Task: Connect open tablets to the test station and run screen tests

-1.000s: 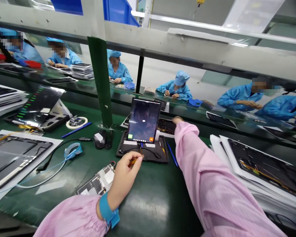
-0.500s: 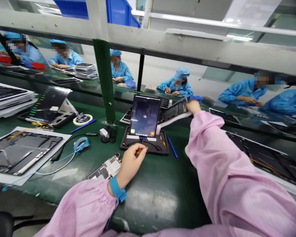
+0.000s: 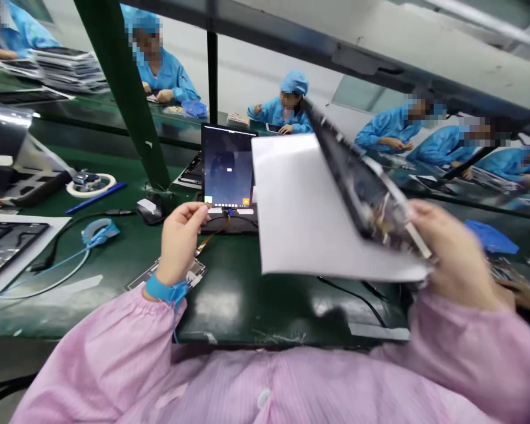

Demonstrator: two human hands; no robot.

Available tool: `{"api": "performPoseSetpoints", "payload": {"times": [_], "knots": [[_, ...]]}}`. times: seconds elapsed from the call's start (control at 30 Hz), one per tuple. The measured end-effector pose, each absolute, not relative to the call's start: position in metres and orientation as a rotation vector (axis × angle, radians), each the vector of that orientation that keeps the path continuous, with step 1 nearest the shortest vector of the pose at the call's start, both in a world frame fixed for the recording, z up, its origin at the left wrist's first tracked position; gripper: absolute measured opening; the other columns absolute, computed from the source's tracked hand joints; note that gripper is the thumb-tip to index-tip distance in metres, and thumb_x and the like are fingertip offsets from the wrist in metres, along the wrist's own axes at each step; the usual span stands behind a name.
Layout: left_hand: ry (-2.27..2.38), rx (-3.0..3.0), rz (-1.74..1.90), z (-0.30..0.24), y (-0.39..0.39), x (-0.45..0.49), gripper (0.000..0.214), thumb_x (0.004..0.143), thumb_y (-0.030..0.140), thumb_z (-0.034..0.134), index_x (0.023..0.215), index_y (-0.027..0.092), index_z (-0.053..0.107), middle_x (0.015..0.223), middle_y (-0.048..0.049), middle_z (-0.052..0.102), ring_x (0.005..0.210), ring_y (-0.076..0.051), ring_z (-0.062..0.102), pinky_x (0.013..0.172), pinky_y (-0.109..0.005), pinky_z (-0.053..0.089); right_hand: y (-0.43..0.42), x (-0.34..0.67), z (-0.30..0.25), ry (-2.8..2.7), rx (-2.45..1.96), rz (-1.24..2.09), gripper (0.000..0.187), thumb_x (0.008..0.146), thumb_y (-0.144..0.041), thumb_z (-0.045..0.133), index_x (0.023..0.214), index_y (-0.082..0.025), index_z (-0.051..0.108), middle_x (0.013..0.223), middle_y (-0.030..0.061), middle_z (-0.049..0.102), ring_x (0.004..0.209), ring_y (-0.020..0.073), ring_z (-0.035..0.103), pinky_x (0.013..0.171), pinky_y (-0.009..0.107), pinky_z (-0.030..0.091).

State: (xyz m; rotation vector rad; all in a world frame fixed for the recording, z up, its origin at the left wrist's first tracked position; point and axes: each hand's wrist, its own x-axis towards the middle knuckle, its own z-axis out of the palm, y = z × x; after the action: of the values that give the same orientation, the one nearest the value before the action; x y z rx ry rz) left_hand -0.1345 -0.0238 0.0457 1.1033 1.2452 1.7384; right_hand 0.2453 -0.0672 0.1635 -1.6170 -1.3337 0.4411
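My left hand (image 3: 181, 238), with a blue band at the wrist, is closed in a pinch on the small end of a flex cable. An orange part of that cable (image 3: 206, 240) shows beside the fingers, near a bare circuit board with battery (image 3: 196, 274). My right hand (image 3: 450, 253) grips the edge of an opened tablet shell (image 3: 357, 182) together with a white sheet (image 3: 300, 206). The shell is tilted, blurred by motion, its inner parts facing right. Behind them a lit tablet screen (image 3: 229, 168) stands upright in a dark tray (image 3: 216, 225), partly hidden by the sheet.
To the left lie a mouse (image 3: 150, 207), a blue pen (image 3: 95, 197), a tape roll (image 3: 90, 184), a blue wrist strap (image 3: 99, 232) and another tablet shell (image 3: 9, 244). A green post (image 3: 123, 94) rises ahead. Co-workers in blue sit across the bench.
My right hand has brought the tablet shell and white sheet from the back of the bench toward me, lifting them up. My left hand keeps its pinch. The view has shifted.
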Motion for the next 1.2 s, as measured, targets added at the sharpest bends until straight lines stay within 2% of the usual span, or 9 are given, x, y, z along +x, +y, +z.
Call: {"api": "performPoseSetpoints", "payload": {"times": [0.1,0.23,0.3,0.37,0.43,0.6,0.7,0.83,1.2], "knots": [[1.227,1.097,1.747,0.048,-0.026,-0.141,0.023,0.075,0.035,0.068,0.088,0.015,0.068,0.071,0.0009,0.058,0.059,-0.008,0.046,0.052,-0.018,0.034,-0.098,0.217,0.082,-1.203,-1.622,0.751,0.040,0.074,-0.050,0.062,0.101,-0.022,0.055,0.080,0.0037,0.065,0.065,0.0218,0.062,0.057,0.036,0.053],[1.280,1.282,1.383,0.046,-0.031,-0.139,0.030,0.074,0.039,0.069,0.092,0.015,0.072,0.070,-0.0012,0.061,0.054,-0.008,0.046,0.048,-0.019,0.034,-0.120,0.205,0.019,-1.229,-1.626,0.940,0.050,0.075,-0.057,0.060,0.107,-0.022,0.046,0.077,0.0030,0.064,0.067,0.0223,0.064,0.063,0.037,0.054],[1.273,1.419,1.067,0.043,-0.033,-0.132,0.030,0.074,0.039,0.069,0.090,0.015,0.073,0.068,-0.0025,0.064,0.053,-0.009,0.048,0.046,-0.019,0.035,-0.122,0.209,0.017,-1.569,-1.724,0.716,0.048,0.082,-0.057,0.054,0.111,-0.020,0.048,0.085,0.0086,0.065,0.079,0.0266,0.064,0.075,0.045,0.052],[1.246,1.516,0.810,0.039,-0.035,-0.123,0.025,0.074,0.035,0.068,0.086,0.015,0.074,0.069,-0.0036,0.067,0.054,-0.011,0.052,0.045,-0.020,0.036,-0.115,0.206,0.029,-1.934,-1.731,0.288,0.044,0.088,-0.052,0.051,0.113,-0.016,0.051,0.101,0.0164,0.064,0.096,0.0324,0.060,0.088,0.052,0.046],[1.248,1.564,0.666,0.035,-0.036,-0.114,0.019,0.074,0.030,0.066,0.082,0.014,0.074,0.068,-0.0037,0.068,0.052,-0.011,0.055,0.043,-0.019,0.037,-0.100,0.188,0.040,-2.215,-1.549,0.083,0.032,0.093,-0.041,0.048,0.112,-0.016,0.055,0.111,0.0176,0.060,0.107,0.0326,0.055,0.094,0.051,0.042],[1.328,1.640,0.544,0.023,-0.034,-0.102,0.014,0.076,0.022,0.061,0.076,0.013,0.071,0.060,-0.0004,0.065,0.042,-0.008,0.051,0.044,-0.020,0.039,-0.051,0.116,0.024,-2.508,-1.156,0.591,0.004,0.086,-0.017,0.061,0.089,-0.020,0.059,0.090,0.0056,0.062,0.088,0.0215,0.056,0.083,0.038,0.046],[1.337,1.737,0.509,0.018,-0.034,-0.099,0.014,0.076,0.020,0.059,0.075,0.013,0.071,0.064,-0.0012,0.067,0.048,-0.010,0.055,0.049,-0.021,0.041,-0.038,0.098,0.003,-2.397,-1.213,0.690,0.011,0.079,-0.014,0.068,0.080,-0.019,0.058,0.081,0.0021,0.060,0.082,0.0190,0.053,0.078,0.034,0.043],[1.316,1.877,0.519,0.016,-0.036,-0.092,0.016,0.072,0.015,0.056,0.074,0.015,0.072,0.072,-0.0019,0.071,0.067,-0.014,0.062,0.063,-0.022,0.045,-0.042,0.102,-0.005,-2.330,-1.189,0.737,0.012,0.080,-0.013,0.067,0.078,-0.019,0.057,0.079,0.0003,0.057,0.080,0.0174,0.051,0.077,0.032,0.039],[1.288,1.976,0.473,0.020,-0.042,-0.091,0.018,0.072,0.020,0.055,0.073,0.017,0.072,0.074,-0.0014,0.070,0.071,-0.016,0.061,0.067,-0.024,0.045,-0.042,0.103,-0.002,-2.342,-1.121,0.776,0.010,0.084,-0.016,0.063,0.077,-0.019,0.055,0.077,-0.0001,0.056,0.080,0.0174,0.050,0.077,0.032,0.036]]}}
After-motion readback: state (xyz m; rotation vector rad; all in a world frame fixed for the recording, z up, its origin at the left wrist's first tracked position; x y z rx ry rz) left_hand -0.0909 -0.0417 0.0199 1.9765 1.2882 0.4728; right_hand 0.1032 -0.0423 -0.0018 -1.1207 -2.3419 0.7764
